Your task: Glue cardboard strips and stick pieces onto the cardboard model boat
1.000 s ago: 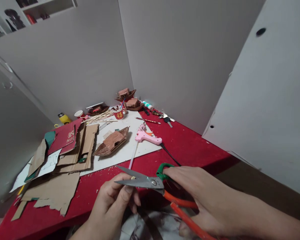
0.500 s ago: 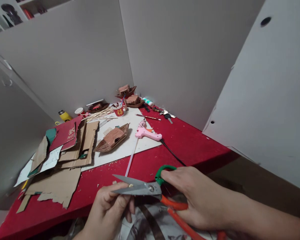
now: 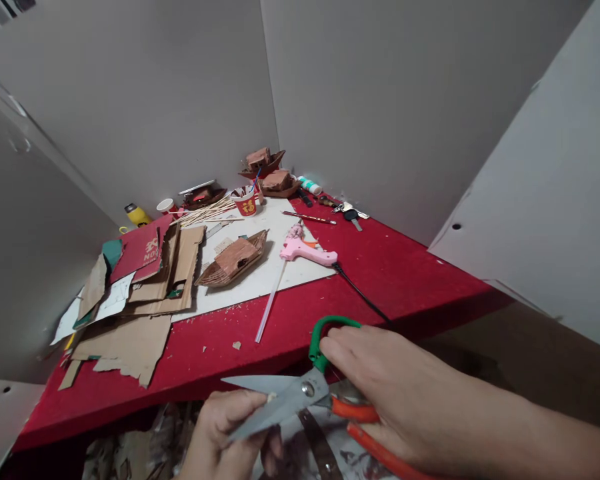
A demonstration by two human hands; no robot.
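Observation:
My right hand (image 3: 375, 380) is wrapped around the scissors (image 3: 290, 400), which have a green loop above and orange handle parts below. The blades stand apart and point left over my left hand (image 3: 230, 427). My left fingers are closed on a small pale piece (image 3: 271, 398) that shows between the blades. Most of that piece is hidden by the fingers and the lower blade. Beyond my hands, a brown model boat (image 3: 235, 260) rests on a white board (image 3: 220, 303). Right of the boat lies a pink glue gun (image 3: 307, 252) with a clear glue stick (image 3: 270, 303).
Torn cardboard (image 3: 125, 347) is piled at the left of the red-covered table (image 3: 405, 280). Farther back are a red paper cup (image 3: 245, 202), thin wooden sticks (image 3: 205, 212), more model boats (image 3: 279, 182), a pencil (image 3: 310, 218) and keys (image 3: 353, 215). Grey panels (image 3: 370, 87) enclose the table.
The scissors and my left hand have dropped lower, away from the table edge, and the blades look wider apart. The view has shifted, so the table things sit higher and farther right.

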